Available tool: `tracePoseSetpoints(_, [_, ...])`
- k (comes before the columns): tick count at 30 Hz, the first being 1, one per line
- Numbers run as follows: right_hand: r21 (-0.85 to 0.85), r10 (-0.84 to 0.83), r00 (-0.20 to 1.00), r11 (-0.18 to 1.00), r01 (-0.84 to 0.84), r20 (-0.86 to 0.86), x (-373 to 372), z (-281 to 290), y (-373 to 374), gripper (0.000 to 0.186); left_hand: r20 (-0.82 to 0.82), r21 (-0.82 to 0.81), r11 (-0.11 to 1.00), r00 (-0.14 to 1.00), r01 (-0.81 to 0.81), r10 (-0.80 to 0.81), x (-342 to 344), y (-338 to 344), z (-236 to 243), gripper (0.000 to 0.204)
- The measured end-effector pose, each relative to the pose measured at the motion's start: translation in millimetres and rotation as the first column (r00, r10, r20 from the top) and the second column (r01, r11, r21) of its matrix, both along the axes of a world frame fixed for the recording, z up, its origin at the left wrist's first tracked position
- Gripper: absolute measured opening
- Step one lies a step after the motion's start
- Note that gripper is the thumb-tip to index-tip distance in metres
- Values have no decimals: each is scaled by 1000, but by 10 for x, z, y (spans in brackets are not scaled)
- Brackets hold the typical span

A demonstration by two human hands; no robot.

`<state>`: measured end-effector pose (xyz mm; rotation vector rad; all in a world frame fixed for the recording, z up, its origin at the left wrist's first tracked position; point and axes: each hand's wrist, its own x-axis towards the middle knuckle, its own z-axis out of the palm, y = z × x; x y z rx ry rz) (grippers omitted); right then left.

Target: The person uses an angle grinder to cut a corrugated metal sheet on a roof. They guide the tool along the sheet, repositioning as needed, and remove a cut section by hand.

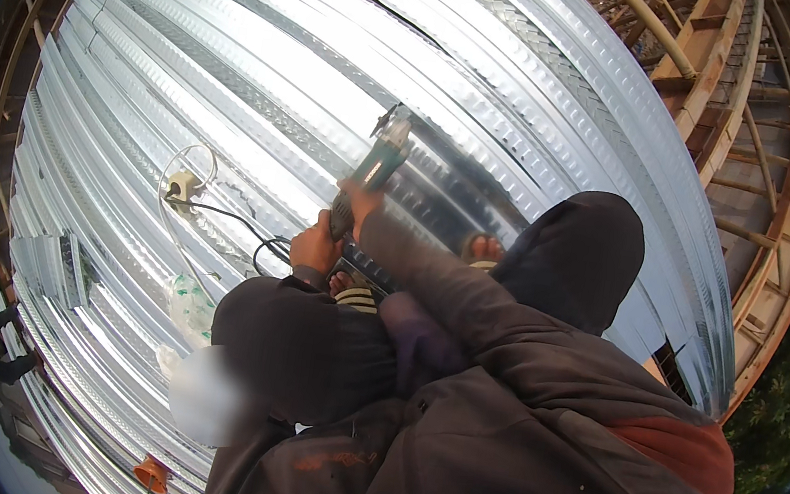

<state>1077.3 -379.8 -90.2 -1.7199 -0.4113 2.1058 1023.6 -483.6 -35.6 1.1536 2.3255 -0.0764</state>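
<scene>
Brown jacket [506, 465] bent over a grinder [382, 166] on metal decking [238, 73]

Grip: left hand [317, 242] and right hand [361, 204] both wrapped round the grinder, left nearer its tail. Tool lies beyond the knees [570, 257], head pointing away from the body, beside a dark, shiny strip [448, 194]. Whether its disc touches metal, cannot tell.

Progress: ribbed sheets lie side by side over most of the deck. Work at the grinder looks under way, by my judgement; no finished cut can be made out, so what is left stays unclear.

Around: pale socket block [185, 184] off left, black cable [233, 216] leading toward the hands. Clear plastic bag [191, 307] by the left knee, orange cup-like object [150, 473] lower left, timber frame [708, 69] past the right edge.

In the way: right foot [485, 249] close to the strip; cable loop near the left hand.
</scene>
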Motion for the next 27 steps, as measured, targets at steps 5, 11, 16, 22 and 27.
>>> tracePoseSetpoints(5, [-44,43,998,998,-45,-35,18,-60,26,47,-27,30,999,999,31,-30,9,3,-19,46])
tracePoseSetpoints(11, [-33,-26,997,999,24,-72,-23,-61,-15,48,-21,25,1000,1000,-4,4,1,10,-15,46])
tracePoseSetpoints(16, [7,-31,997,999,32,-74,-39,-124,-35,51,-25,60,998,1000,14,-12,4,-10,-5,50])
tracePoseSetpoints(22, [10,-20,998,1000,20,-61,-21,-107,0,53,-1,57,998,1000,13,-13,2,31,18,51])
tracePoseSetpoints(27, [8,-32,999,999,32,-41,-33,-43,-27,54,12,34,999,1000,3,-3,-12,25,40,44])
